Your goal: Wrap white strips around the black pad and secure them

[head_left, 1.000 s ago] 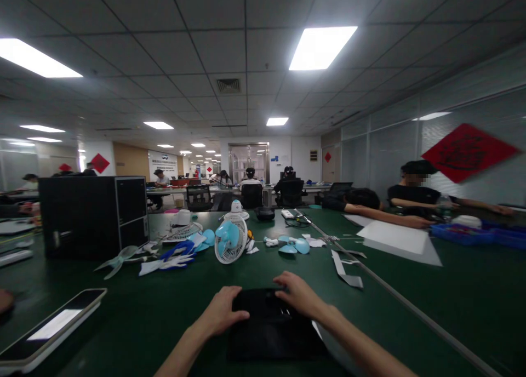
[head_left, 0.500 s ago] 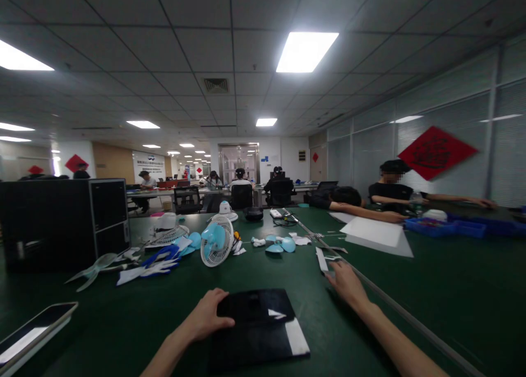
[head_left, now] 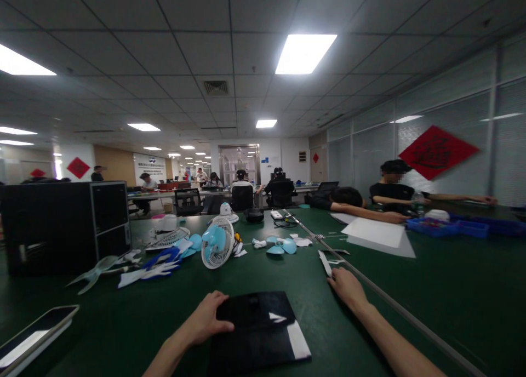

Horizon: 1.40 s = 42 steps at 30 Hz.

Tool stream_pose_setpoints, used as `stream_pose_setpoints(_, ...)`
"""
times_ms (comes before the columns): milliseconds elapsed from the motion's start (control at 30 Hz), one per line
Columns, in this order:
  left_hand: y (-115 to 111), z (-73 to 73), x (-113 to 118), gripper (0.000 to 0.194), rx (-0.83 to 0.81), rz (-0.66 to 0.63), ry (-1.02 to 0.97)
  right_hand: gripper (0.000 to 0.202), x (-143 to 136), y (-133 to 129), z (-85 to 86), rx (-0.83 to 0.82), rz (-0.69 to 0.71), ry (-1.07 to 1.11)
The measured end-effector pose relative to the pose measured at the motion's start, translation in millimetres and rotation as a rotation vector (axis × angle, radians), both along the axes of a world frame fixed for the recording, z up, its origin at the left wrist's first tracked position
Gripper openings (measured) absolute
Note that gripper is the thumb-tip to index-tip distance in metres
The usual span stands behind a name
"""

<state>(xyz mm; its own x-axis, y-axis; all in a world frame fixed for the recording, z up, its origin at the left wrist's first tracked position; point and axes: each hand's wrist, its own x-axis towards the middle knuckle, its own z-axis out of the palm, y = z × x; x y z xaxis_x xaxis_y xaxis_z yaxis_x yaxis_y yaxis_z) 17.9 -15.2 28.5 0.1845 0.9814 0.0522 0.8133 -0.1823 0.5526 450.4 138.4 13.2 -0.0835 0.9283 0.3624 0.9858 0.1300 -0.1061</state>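
Note:
A flat black folder (head_left: 252,338) with a flap lies on the green table in front of me, a white patch at its right corner and a small white mark on the flap. My left hand (head_left: 209,316) grips its left edge, thumb across the top and fingers by the far corner. To the right, my right hand (head_left: 349,289) rests on the table with its fingers curled at the near end of a narrow white strip (head_left: 324,263). Those fingertips are partly hidden. White paper scraps (head_left: 336,261) lie beside the strip.
Further back are a white-and-blue fan (head_left: 217,243), blue fan blades (head_left: 281,245) and gloves (head_left: 150,271). A black computer case (head_left: 49,229) and a phone (head_left: 35,333) are at left. A metal strip (head_left: 394,306) crosses the table. People sit beyond white sheets (head_left: 378,234).
My right hand has shifted slightly down and to the right, and the white strip's near end has moved right with it. My left hand stays on the folder.

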Motion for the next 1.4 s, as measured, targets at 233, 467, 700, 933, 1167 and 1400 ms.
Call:
stream_pose_setpoints(233,3,-3.4,-3,0.084,-0.002,0.002,-0.02,0.024,1,-1,3.3,-0.006,-0.027,0.02)
stream_pose_setpoints(467,7,-9.2,-7,0.084,-0.001,-0.004,-0.039,0.027,7,1,3.2,-0.004,-0.046,0.061)
stream_pose_setpoints(700,5,-5.0,-5,0.082,-0.012,-0.01,-0.025,0.027,15,8,0.5,-0.005,-0.071,0.074)
stream_pose_setpoints(933,0,0.9,-2,0.083,-0.052,0.012,-0.039,0.027,18,9,-1.2,0.018,-0.065,0.076)
stream_pose_setpoints(1167,-6,12.1,3,0.079,-0.062,0.021,-0.003,0.029,19,6,1.9,0.05,-0.083,0.098)
stream_pose_setpoints(1400,-4,9.2,3,0.079,-0.057,0.014,-0.021,0.036,27,-3,22.2,0.181,-0.13,0.17)
